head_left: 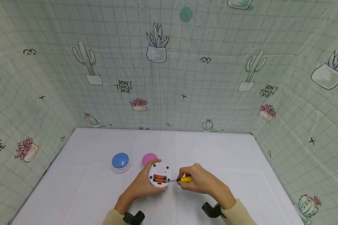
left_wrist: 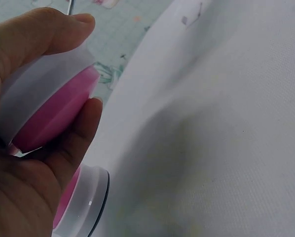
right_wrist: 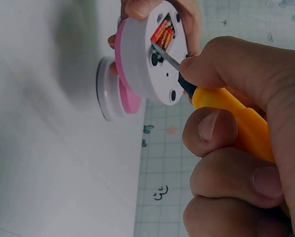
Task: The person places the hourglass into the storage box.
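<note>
My left hand (head_left: 142,182) grips a round white push button (head_left: 164,168) by its sides, its underside turned up toward the head camera. The pink top of that button shows in the left wrist view, between thumb and fingers. Two red and black batteries (head_left: 159,178) lie side by side in its uncovered compartment. My right hand (head_left: 198,178) holds a screwdriver (right_wrist: 231,106) by its yellow and black handle. The metal shaft points left, with its tip right at the end of the batteries. Small dark feet and a patch of speaker holes mark the underside.
On the white table (head_left: 101,193) a blue-topped push button (head_left: 120,161) stands at the left. Behind the left hand is another pink-topped button (head_left: 150,157), partly hidden. A patterned cloth (head_left: 186,78) with cactus drawings hangs around the back and sides of the table.
</note>
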The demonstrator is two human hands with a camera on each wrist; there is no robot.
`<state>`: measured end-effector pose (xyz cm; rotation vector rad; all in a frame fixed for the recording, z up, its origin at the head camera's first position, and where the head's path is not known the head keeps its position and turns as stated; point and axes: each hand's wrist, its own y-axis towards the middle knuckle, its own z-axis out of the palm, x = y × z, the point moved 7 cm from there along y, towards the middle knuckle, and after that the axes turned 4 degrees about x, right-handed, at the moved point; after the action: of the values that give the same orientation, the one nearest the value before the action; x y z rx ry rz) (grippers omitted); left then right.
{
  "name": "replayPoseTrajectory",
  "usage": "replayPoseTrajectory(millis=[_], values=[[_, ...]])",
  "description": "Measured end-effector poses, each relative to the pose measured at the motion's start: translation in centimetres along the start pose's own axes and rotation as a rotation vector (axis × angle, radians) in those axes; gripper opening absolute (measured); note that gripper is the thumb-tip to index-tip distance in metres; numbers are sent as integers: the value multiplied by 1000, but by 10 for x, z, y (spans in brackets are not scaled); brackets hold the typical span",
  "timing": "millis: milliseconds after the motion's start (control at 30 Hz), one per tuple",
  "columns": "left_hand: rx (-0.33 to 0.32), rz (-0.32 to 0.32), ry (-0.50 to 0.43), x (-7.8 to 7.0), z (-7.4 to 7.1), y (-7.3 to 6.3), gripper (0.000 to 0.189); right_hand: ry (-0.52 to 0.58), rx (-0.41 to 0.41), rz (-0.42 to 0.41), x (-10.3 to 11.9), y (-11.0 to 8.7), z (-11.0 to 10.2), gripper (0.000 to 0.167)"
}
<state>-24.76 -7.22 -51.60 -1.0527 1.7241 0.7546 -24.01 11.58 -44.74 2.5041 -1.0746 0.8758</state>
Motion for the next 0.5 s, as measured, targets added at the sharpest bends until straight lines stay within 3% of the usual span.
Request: replayPoseTrajectory(millis=[300,500], values=[[11,14,-10,-1,1,3,103,-64,22,20,6,4,1,7],[12,29,-39,-3,2,3,103,-32,11,24,4,1,0,8]])
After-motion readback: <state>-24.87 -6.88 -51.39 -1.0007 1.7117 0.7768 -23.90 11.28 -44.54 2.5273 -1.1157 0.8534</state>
